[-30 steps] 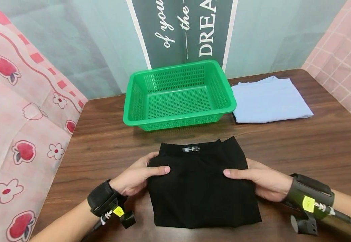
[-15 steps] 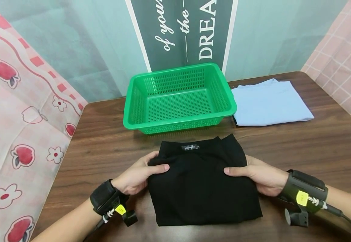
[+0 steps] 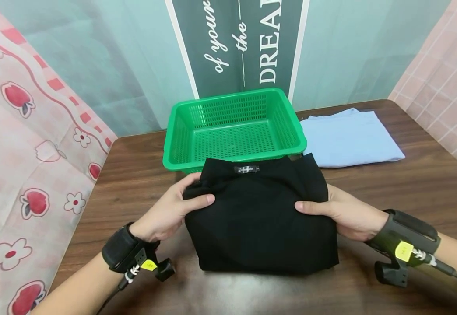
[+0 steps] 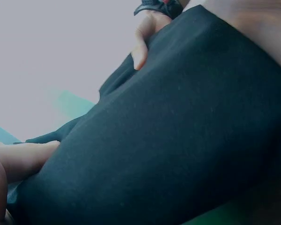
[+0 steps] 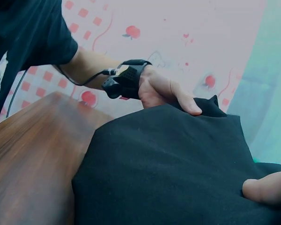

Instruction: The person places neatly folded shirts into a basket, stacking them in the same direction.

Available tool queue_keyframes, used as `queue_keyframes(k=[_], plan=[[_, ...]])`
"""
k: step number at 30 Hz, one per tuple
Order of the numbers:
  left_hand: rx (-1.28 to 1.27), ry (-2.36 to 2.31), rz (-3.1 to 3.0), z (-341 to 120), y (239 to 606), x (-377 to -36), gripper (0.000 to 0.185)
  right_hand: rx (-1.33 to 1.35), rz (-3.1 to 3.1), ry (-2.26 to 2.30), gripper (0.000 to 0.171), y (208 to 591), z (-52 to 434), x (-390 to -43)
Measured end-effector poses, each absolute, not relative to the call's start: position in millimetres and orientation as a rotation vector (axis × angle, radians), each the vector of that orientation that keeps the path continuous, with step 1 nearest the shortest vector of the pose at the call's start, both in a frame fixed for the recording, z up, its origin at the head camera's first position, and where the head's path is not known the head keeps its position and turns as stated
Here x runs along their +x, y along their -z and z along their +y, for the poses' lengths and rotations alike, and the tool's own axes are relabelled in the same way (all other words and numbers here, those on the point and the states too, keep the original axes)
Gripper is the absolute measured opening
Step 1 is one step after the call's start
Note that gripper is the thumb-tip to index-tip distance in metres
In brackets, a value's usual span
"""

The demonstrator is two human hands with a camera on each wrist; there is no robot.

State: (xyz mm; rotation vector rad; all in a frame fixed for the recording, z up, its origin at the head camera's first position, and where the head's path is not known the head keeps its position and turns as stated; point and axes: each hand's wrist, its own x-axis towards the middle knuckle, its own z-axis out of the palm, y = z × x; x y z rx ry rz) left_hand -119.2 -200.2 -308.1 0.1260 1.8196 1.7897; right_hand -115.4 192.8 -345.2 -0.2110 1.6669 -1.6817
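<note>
Hands — left [image 3: 169,212], right [image 3: 344,212] — keep pinching folded black garment [image 3: 258,218], now lifted nearer green basket [image 3: 234,129]

Bright, even light; head view sharp, left wrist view blurred.

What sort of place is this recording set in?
Probably a staged indoor recording corner, not a lived-in room: a wooden table is screened by hung patterned cloths and a printed banner, with a green basket and folded black garment laid out.
</note>
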Motion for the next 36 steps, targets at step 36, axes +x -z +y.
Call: queue_keyframes(k=[36], plan=[[0.323, -1.864, 1.892, -204, 263, -130, 0.077, -0.5, 1.874, 1.779, 0.049, 291, 190, -130]])
